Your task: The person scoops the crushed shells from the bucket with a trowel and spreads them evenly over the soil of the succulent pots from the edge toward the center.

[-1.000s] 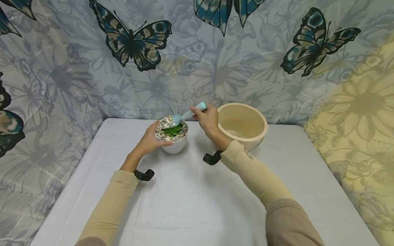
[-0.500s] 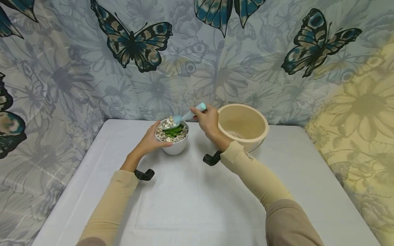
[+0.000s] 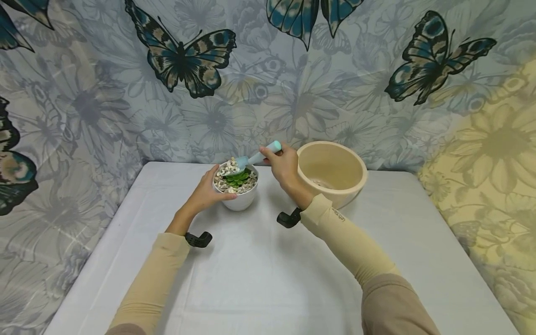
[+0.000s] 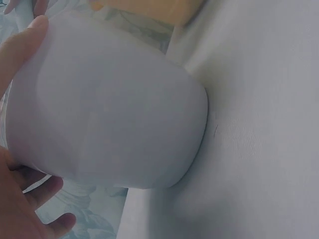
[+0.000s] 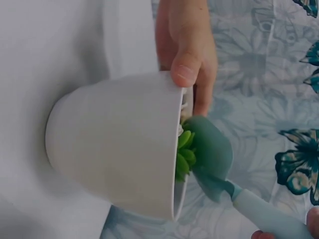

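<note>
Near the back of the table stands a white flowerpot (image 3: 243, 202) holding a green succulent (image 3: 237, 178) ringed by pale pebbles (image 3: 228, 188). My left hand (image 3: 204, 194) grips the pot at its rim, thumb on the near side and fingers around the left side. My right hand (image 3: 285, 166) holds a light blue garden trowel (image 3: 263, 154) by its handle. Pale stones (image 3: 229, 167) sit on the trowel's scoop, over the back left of the pot. In the right wrist view the scoop (image 5: 214, 154) is tilted close against the succulent leaves (image 5: 185, 155).
A large beige tub (image 3: 331, 165) stands just right of my right hand, with a few bits on its bottom. White cloth covers the table (image 3: 251, 279). Behind it hangs a butterfly-patterned fabric (image 3: 293, 93), close to the table's back edge.
</note>
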Demonstrator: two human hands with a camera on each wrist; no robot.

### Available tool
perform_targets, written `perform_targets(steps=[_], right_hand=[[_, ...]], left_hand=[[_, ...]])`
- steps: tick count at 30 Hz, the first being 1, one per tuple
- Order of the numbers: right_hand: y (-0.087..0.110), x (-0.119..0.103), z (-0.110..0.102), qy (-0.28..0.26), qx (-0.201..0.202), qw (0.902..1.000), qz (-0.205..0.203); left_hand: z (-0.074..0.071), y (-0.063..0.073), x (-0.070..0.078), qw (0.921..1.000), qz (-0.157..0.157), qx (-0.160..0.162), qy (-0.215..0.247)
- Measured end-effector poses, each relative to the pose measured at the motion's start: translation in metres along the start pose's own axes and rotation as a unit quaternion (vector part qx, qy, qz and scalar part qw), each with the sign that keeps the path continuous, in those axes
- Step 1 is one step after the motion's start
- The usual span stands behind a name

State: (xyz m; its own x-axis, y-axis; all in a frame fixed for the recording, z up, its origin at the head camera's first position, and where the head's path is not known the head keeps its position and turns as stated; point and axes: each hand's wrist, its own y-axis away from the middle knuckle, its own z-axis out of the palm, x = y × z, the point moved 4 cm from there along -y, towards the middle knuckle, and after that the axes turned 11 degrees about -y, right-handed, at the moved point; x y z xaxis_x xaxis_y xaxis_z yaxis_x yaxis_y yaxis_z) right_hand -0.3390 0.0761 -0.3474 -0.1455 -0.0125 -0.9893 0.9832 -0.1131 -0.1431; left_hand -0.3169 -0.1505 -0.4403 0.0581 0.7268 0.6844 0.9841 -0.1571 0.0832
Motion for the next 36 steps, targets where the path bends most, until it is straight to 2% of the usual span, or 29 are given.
perform_targets(steps=[7, 11, 17, 24, 30, 36], right_hand=[[0.002, -0.006, -0.002, 0.008, 0.008, 0.9993, -0.035], [0.002, -0.005, -0.001, -0.009, -0.003, 0.9996, -0.026], [0.001, 0.0, 0.0, -0.025, -0.003, 0.9996, -0.01], [0.0, 0.004, -0.001, -0.047, -0.018, 0.9979, -0.042], [0.002, 0.006, 0.002, -0.069, -0.046, 0.9954, -0.047], [0.001, 0.0, 0.0, -0.071, -0.039, 0.9949, -0.06]], left_hand=[[-0.002, 0.001, 0.003, 0.9998, 0.002, 0.0, -0.019], [-0.004, -0.001, 0.001, 0.9993, 0.008, -0.01, -0.035], [-0.001, -0.003, -0.002, 0.9996, 0.009, -0.024, -0.011], [0.001, -0.004, -0.001, 0.9998, 0.013, -0.012, -0.004], [0.003, -0.003, -0.001, 1.0, 0.007, -0.005, 0.0], [0.002, 0.001, 0.002, 0.9999, -0.002, -0.001, -0.016]])
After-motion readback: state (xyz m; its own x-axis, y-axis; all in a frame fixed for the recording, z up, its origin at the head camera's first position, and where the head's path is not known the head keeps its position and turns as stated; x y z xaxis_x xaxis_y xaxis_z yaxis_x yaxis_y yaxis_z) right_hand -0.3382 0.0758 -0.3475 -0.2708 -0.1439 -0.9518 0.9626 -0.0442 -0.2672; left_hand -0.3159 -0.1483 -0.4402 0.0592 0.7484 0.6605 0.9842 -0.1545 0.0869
